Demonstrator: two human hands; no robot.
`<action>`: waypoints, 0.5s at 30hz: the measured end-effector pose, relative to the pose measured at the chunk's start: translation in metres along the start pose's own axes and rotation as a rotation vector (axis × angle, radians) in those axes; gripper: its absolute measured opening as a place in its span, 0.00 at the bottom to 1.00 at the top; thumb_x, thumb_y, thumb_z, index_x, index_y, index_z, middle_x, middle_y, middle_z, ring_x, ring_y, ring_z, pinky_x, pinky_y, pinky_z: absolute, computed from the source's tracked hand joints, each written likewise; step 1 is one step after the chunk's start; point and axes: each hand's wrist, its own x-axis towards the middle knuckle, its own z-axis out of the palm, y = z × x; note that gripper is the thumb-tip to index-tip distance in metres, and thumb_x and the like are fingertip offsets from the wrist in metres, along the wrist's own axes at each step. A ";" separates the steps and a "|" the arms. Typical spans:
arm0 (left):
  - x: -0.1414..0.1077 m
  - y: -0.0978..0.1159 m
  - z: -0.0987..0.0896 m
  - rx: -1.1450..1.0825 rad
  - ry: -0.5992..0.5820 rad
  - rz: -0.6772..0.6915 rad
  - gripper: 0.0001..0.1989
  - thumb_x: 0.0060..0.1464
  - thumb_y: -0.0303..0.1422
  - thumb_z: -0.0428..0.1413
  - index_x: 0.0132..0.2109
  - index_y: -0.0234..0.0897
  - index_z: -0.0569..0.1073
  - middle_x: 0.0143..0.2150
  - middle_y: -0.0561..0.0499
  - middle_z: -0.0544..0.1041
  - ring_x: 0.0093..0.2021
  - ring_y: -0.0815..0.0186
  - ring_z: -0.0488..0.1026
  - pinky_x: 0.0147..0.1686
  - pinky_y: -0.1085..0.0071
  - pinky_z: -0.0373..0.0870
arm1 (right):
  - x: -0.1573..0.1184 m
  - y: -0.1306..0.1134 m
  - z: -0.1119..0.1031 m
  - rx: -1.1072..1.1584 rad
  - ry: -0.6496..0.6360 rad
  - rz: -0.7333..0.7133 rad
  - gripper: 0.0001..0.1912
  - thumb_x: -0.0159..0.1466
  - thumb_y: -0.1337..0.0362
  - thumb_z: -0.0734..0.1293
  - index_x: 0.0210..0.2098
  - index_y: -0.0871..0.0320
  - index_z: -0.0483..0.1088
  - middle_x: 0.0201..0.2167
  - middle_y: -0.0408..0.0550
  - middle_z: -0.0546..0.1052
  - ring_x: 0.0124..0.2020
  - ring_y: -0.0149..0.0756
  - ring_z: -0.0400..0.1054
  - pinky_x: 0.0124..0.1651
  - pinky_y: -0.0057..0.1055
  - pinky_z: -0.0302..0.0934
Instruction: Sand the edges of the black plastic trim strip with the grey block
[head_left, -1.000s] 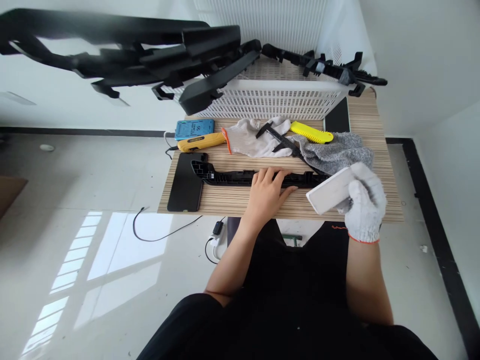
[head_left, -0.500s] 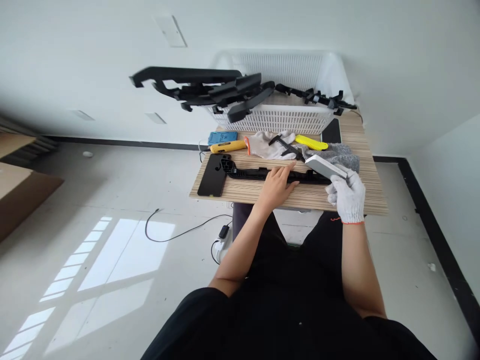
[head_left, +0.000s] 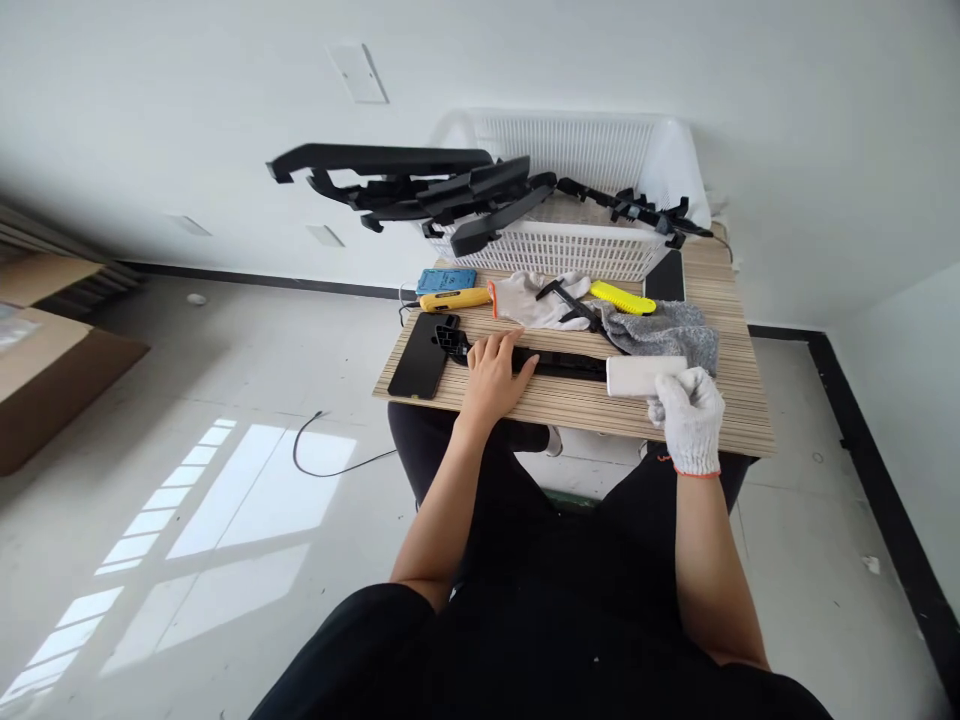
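Observation:
A long black plastic trim piece lies lengthwise on the small table, its bracket-like end at the left. My bare left hand rests across it near that end, fingers and thumb spread. My right hand, in a white knitted glove with an orange cuff edge, is closed around one end of a flat white rectangular block. That block is held over the right end of the trim piece and hides it; I cannot tell whether they touch.
Behind stands a white basket with black plastic parts jutting out left. On the table are a black phone, yellow-handled tool, blue box, spare glove, black caliper-like tool, yellow-handled cutter and grey cloth.
My left hand has slid left along the trim piece. My right hand has lowered and turned the white block, so its broad face now shows. The view has shifted slightly.

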 end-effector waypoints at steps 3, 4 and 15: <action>0.001 0.003 -0.002 0.018 -0.031 -0.031 0.20 0.67 0.42 0.53 0.61 0.39 0.70 0.55 0.42 0.76 0.57 0.51 0.69 0.60 0.54 0.61 | -0.003 -0.001 0.001 -0.186 -0.020 -0.031 0.24 0.59 0.58 0.72 0.23 0.53 0.51 0.13 0.35 0.64 0.15 0.28 0.63 0.17 0.22 0.55; 0.001 0.003 -0.004 0.015 -0.047 -0.033 0.18 0.67 0.42 0.53 0.59 0.40 0.71 0.53 0.43 0.77 0.56 0.52 0.69 0.59 0.55 0.61 | -0.004 -0.001 0.002 -0.228 -0.018 -0.036 0.23 0.60 0.58 0.72 0.23 0.53 0.51 0.14 0.35 0.65 0.16 0.28 0.64 0.17 0.23 0.56; 0.003 0.006 -0.012 -0.039 -0.104 -0.034 0.12 0.68 0.40 0.53 0.53 0.42 0.74 0.49 0.48 0.79 0.52 0.56 0.72 0.56 0.58 0.63 | -0.002 -0.005 0.007 -0.274 0.025 0.002 0.15 0.61 0.54 0.71 0.40 0.52 0.62 0.21 0.34 0.70 0.16 0.29 0.65 0.20 0.25 0.61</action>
